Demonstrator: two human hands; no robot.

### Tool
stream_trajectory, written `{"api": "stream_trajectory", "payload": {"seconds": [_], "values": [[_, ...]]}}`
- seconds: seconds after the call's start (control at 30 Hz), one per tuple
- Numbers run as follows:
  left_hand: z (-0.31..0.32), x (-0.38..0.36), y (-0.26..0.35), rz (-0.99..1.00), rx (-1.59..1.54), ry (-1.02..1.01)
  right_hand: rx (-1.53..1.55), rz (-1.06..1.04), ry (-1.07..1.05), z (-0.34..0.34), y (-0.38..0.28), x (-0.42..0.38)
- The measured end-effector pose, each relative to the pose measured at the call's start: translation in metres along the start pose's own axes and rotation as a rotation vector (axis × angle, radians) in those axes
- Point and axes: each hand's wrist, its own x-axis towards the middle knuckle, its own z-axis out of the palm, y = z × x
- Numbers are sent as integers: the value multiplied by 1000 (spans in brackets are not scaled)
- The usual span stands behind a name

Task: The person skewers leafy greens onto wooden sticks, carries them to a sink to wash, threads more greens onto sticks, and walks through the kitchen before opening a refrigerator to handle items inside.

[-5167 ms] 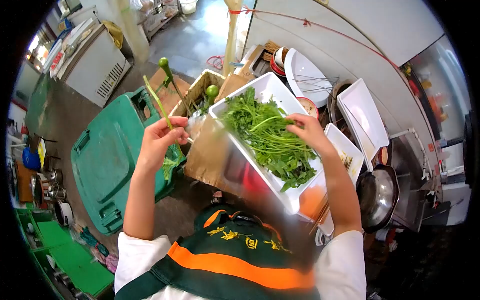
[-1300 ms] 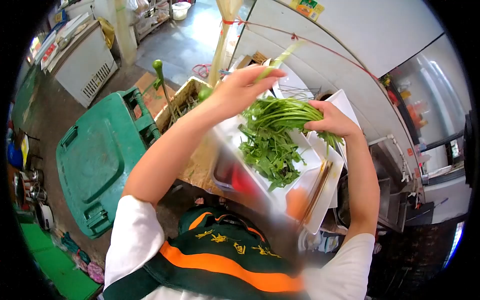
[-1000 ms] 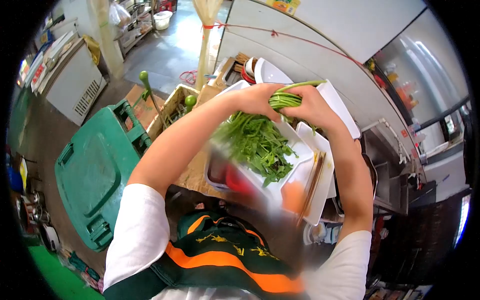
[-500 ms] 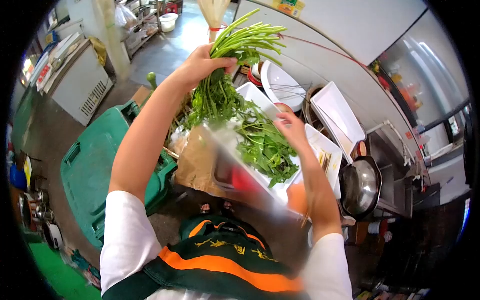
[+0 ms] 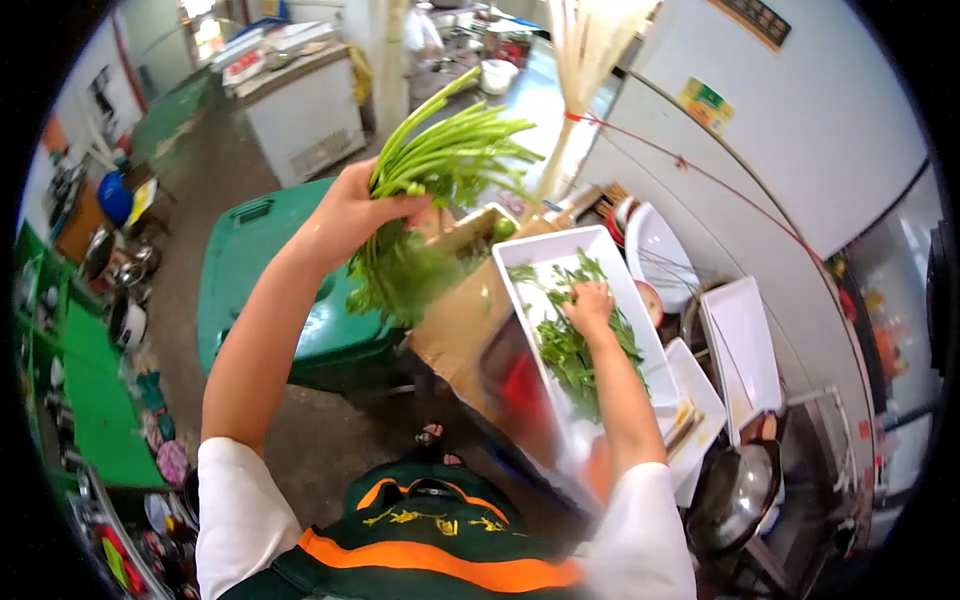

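My left hand [image 5: 365, 208] is wrapped round a bunch of green leafy stalks [image 5: 445, 145], pale stems pointing up and right, leaves hanging blurred below. The bunch is over the gap between a green bin and a cardboard surface. In a white rectangular tray [image 5: 515, 290] lie loose green leaves [image 5: 570, 355]. My right hand [image 5: 590, 305] reaches into that tray and touches the leaves; its fingers are curled down among them, and what they hold is hidden.
The green lidded bin [image 5: 265, 270] stands left of the cardboard [image 5: 450, 325]. Right of the tray are more white trays [image 5: 745, 335], a metal wok [image 5: 735, 495] and a sink area. A white chest freezer [image 5: 300, 115] stands at the back left.
The view has turned, so the surroundings sit further right. My left hand has carried the bunch left, away from the tray. My right hand has moved down onto the leaves.
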Motion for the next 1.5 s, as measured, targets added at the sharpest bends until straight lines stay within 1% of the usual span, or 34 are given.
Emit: {"api": "stream_trajectory", "payload": {"seconds": [0.07, 0.13, 0.17, 0.2, 0.23, 0.27, 0.3, 0.33, 0.37, 0.4, 0.5, 0.57, 0.63, 0.7, 0.73, 0.8, 0.87, 0.9, 0.93, 0.97, 1.0, 1.03, 1.07, 1.1, 1.13, 1.17, 1.2, 1.23, 1.27, 1.3, 1.33, 1.4, 1.43, 1.5], "values": [[-7, -31, 0, -104, 49, 86, 34, -31, 2, -29, -5, 2], [-16, -62, 1, -127, 30, 204, 467, -44, -93, -30, 14, 17], [-21, -76, 1, -151, -12, 249, 449, -18, -218, -43, 15, 24], [-28, -92, 2, -172, -61, 296, 501, -92, -206, -42, 25, 29], [-35, -109, 6, -208, -134, 340, 583, -86, -261, -47, 31, 35], [-43, -122, 10, -209, -125, 406, 492, -103, -370, -90, 14, 31], [-50, -136, 13, -238, -205, 461, 408, -45, -447, -83, 32, 45], [-59, -151, 16, -263, -291, 512, 416, -4, -497, -93, 32, 46], [-69, -164, 17, -260, -292, 571, 436, -35, -555, -69, 64, 64], [-80, -178, 19, -263, -340, 590, 352, 42, -675, -93, 51, 64], [-116, -221, 12, -218, -448, 668, 232, -26, -781, -136, 17, 66], [-147, -258, 7, -167, -549, 714, 154, -33, -751, -148, -6, 62], [-184, -298, -1, -119, -608, 754, 85, 9, -632, -154, -19, 61], [-220, -338, -5, -77, -668, 792, 10, 91, -435, -159, -29, 56], [-228, -346, -7, -72, -711, 833, -25, 140, -316, -160, -29, 61], [-267, -384, -7, -58, -767, 892, -91, 290, 1, -174, -56, 54], [-309, -421, -12, -62, -793, 919, -105, 372, 292, -186, -107, 51], [-329, -437, -16, -71, -768, 915, -106, 337, 373, -190, -141, 54], [-345, -451, -14, -95, -730, 956, -105, 254, 376, -192, -178, 57], [-359, -459, -11, -110, -699, 977, -284, 3, 154, -186, -210, 72], [-373, -467, -9, -129, -676, 992, -21, -289, 131, -183, -267, 70], [-390, -473, -13, -161, -645, 993, 208, -454, 3, -172, -322, 81], [-408, -478, -15, -165, -646, 980, 98, -623, 43, -158, -376, 83], [-423, -480, -18, -170, -586, 949, 27, -819, 28, -160, -454, 63], [-438, -482, -22, -176, -527, 918, 204, -975, 10, -145, -515, 50], [-455, -482, -31, -176, -483, 894, 307, -928, -278, -163, -597, 5], [-467, -478, -36, -180, -478, 883, 318, -1165, -329, -160, -652, -14], [-479, -474, -42, -182, -489, 881, 177, -1124, -539, -170, -707, -42], [-492, -469, -49, -181, -500, 881, 320, -1222, -639, -167, -754, -64], [-505, -464, -58, -173, -442, 843, 364, -1502, -542, -154, -792, -74], [-517, -455, -64, -174, -430, 843, 420, -1641, -505, -134, -826, -75], [-539, -436, -75, -155, -450, 755, 465, -1725, -388, -116, -885, -73], [-553, -425, -76, -206, -432, 728, 491, -1737, -380, -106, -910, -62], [-579, -401, -84, -253, -447, 729, 745, -1676, -184, -80, -950, -32]]}}
